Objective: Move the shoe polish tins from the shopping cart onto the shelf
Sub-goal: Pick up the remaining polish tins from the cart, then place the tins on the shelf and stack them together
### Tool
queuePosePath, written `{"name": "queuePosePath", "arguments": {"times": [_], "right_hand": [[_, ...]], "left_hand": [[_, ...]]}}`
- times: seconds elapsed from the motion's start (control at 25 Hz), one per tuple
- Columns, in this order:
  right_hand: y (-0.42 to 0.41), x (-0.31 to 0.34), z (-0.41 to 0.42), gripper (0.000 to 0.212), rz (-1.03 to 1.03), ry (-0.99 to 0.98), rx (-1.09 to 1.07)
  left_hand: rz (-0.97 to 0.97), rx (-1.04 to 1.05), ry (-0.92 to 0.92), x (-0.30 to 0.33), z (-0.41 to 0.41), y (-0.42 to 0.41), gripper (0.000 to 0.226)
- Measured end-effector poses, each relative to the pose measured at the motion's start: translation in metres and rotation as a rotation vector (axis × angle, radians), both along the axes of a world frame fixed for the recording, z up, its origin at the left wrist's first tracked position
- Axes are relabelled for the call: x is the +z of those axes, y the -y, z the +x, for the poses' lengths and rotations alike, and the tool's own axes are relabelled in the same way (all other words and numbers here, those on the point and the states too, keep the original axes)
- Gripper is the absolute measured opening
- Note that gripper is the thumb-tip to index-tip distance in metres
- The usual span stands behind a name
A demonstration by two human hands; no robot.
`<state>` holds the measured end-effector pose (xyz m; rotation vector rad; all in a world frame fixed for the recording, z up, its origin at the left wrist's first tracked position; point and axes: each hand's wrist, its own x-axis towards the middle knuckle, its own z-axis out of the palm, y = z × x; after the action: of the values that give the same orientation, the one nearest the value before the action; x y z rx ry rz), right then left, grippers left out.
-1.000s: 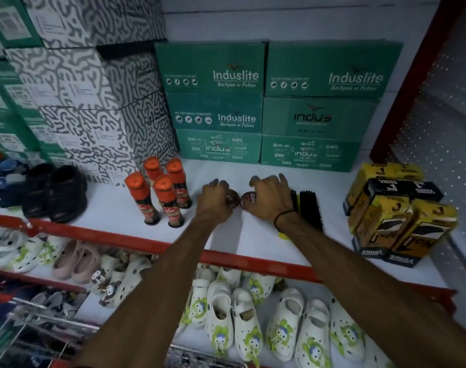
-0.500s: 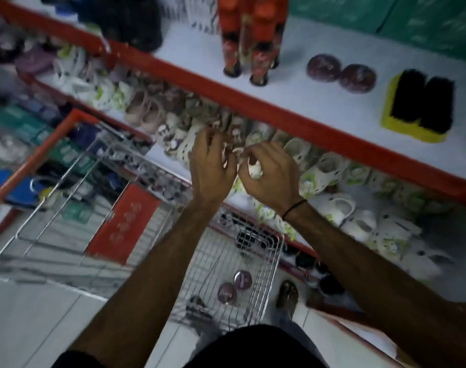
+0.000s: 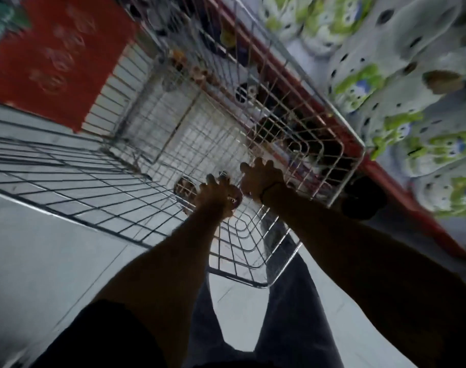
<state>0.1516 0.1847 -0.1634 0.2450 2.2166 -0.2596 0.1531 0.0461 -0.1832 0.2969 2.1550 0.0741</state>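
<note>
- Both hands reach down into the silver wire shopping cart (image 3: 343,134).
- Left hand (image 3: 218,193) grip: cannot tell; a round dark polish tin (image 3: 184,185) lies just left.
- Right hand (image 3: 261,179) grip: fingers spread, blurred.

The shopping cart (image 3: 253,144) stands on the floor (image 3: 54,251) in the middle, and the shelf (image 3: 401,181) runs along its right side. Both hands reach down into the near end of the cart, the left hand (image 3: 217,196) just left of the right hand (image 3: 261,179), with a shoe polish tin (image 3: 185,185) on the cart bottom just left of the left hand. Many shoes (image 3: 401,83) lie on the shelf at the right, and a sign (image 3: 54,49) hangs on the far left end of the cart.
</note>
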Motion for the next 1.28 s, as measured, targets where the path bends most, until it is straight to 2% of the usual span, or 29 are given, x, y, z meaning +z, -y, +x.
{"name": "queuePosePath", "arguments": {"times": [0.08,0.2,0.24,0.32,0.4,0.56,0.76,0.88,1.0,1.12,1.28], "right_hand": [[0.006,-0.024,0.003,0.045,0.049,-0.040,0.038],[0.008,-0.032,0.007,0.047,0.066,-0.106,0.081],[0.006,-0.028,0.005,0.053,0.064,-0.109,0.074],[0.000,-0.012,-0.003,0.071,0.034,-0.110,0.051],[-0.006,0.011,-0.019,0.074,-0.028,-0.200,-0.003],[-0.016,0.115,-0.066,0.089,-0.124,-0.483,-0.134],[-0.026,0.260,-0.115,0.074,-0.178,-0.896,-0.160],[-0.038,0.339,-0.130,0.070,-0.154,-1.059,-0.172],[-0.073,0.410,-0.128,0.071,-0.147,-1.225,-0.293],[-0.125,0.459,-0.105,0.073,-0.088,-1.367,-0.447],[-0.178,0.489,-0.070,0.081,0.053,-1.348,-0.555]], "left_hand": [[-0.017,0.073,0.026,-0.024,0.003,-0.001,0.085],[0.064,-0.033,-0.044,-0.042,0.001,-0.003,0.056],[0.093,-0.035,-0.070,-0.039,0.000,-0.003,0.055],[0.086,0.007,-0.080,-0.013,-0.015,0.001,0.069],[0.078,0.023,-0.180,0.023,-0.039,0.007,0.074],[0.193,0.026,-0.388,0.137,-0.108,0.027,0.089],[0.401,0.098,-0.705,0.283,-0.164,0.032,0.080],[0.556,0.120,-0.869,0.354,-0.185,0.014,0.073],[0.712,0.079,-1.027,0.418,-0.200,-0.021,0.073],[0.908,-0.052,-1.103,0.458,-0.202,-0.072,0.074],[1.051,-0.163,-1.051,0.479,-0.192,-0.155,0.069]]}}
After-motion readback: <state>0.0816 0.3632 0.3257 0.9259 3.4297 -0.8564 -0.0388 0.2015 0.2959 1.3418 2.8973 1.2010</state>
